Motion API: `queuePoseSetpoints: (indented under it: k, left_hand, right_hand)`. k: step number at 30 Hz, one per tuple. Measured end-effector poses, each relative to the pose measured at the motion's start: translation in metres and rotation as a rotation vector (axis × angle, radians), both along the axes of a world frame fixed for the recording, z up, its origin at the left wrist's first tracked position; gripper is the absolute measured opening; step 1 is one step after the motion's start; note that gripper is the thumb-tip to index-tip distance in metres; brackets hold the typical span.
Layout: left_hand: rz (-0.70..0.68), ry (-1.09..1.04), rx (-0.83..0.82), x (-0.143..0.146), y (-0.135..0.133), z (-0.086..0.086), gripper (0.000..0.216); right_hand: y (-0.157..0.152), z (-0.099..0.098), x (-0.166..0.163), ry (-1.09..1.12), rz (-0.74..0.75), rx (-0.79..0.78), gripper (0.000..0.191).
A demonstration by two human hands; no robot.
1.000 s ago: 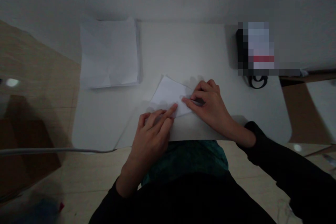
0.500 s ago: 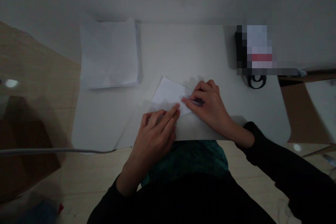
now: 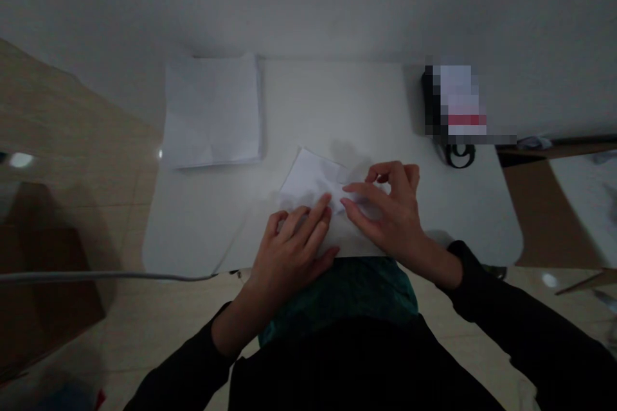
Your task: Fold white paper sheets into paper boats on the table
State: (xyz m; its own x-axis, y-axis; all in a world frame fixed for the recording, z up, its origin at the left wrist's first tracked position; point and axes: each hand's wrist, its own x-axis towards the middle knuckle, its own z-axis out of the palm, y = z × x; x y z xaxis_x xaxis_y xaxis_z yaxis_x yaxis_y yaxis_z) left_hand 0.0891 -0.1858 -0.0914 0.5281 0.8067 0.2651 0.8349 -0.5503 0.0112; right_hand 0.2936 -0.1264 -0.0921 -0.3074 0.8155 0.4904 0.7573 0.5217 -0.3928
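The paper [image 3: 309, 173] lies on the counter [image 3: 318, 103], probably light and easily creased, best held by its edges. The left hand [image 3: 293, 245] rests loosely spread on it; whether the right hand [image 3: 396, 212] pinches it, I cannot tell.

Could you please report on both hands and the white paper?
Left hand: fingertips on white paper. Right hand: at paper's right end. Paper stack: apart, not obstructing.

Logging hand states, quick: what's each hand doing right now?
Left hand: open, fingertips on the white paper.
Right hand: thumb and forefinger parted at the paper; whether other fingers grip it cannot be told.
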Motion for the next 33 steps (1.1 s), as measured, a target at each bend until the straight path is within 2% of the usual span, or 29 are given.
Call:
queuePoseSetpoints:
  k: [3,6,8,13,21,27,33]
  left_hand:
    - [0.004,0.003,0.005,0.000,-0.001,-0.001,0.047]
    - [-0.006,0.008,-0.002,0.000,-0.002,-0.001,0.055]
    - [-0.017,0.030,-0.019,0.000,-0.003,-0.001,0.056]
    - [0.001,0.084,-0.014,0.000,-0.004,-0.003,0.040]
    - [-0.004,0.103,-0.014,-0.001,-0.006,-0.003,0.053]
    - [-0.048,0.025,-0.050,-0.005,-0.006,0.000,0.047]
    - [-0.052,-0.096,-0.142,-0.014,-0.004,-0.001,0.051]
  right_hand:
    - [-0.026,0.000,0.004,-0.139,0.073,0.026,0.024]
    - [-0.041,-0.001,0.003,-0.204,0.071,0.001,0.031]
    - [-0.043,-0.002,0.001,-0.220,0.068,-0.024,0.032]
    - [-0.041,-0.005,-0.004,-0.220,0.060,0.013,0.030]
    - [-0.045,-0.003,0.000,-0.211,-0.081,-0.120,0.027]
    - [-0.044,-0.004,0.011,-0.144,-0.225,-0.096,0.023]
    - [-0.038,-0.006,0.018,-0.160,-0.330,-0.047,0.021]
